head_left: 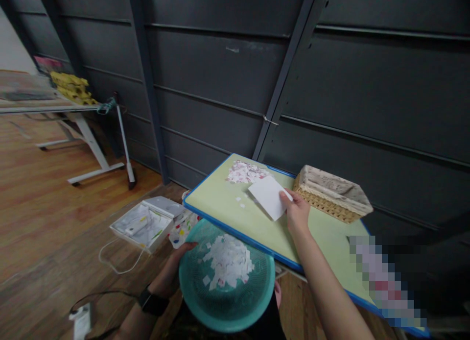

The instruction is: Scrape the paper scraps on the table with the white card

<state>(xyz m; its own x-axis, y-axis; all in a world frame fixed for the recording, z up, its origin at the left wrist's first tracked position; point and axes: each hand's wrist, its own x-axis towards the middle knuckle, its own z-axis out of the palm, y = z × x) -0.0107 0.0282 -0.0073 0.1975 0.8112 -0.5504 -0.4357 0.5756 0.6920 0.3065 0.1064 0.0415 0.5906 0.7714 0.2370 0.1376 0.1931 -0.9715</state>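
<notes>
My right hand [296, 208] grips a flat white card [269, 197] by its right corner, thumb on top, over the pale green tabletop [209, 200]. Just beyond the card lies a heap of small white paper pieces [245, 172], some with reddish marks, and a few loose bits lie nearer. My left hand [179, 262] holds the left rim of a teal plastic colander [253, 301], its fingers partly hidden by the rim. Inside the colander is a larger pile of cut paper scraps [228, 261]. The colander sits at the table's near edge, above my lap.
A woven basket with a cloth lining [330, 195] stands at the table's back right. Lower left on the floor are an open white box [143, 227], a cable and a power strip [81, 323]. A dark panelled wall [220, 70] rises behind; another table [47, 107] stands far left.
</notes>
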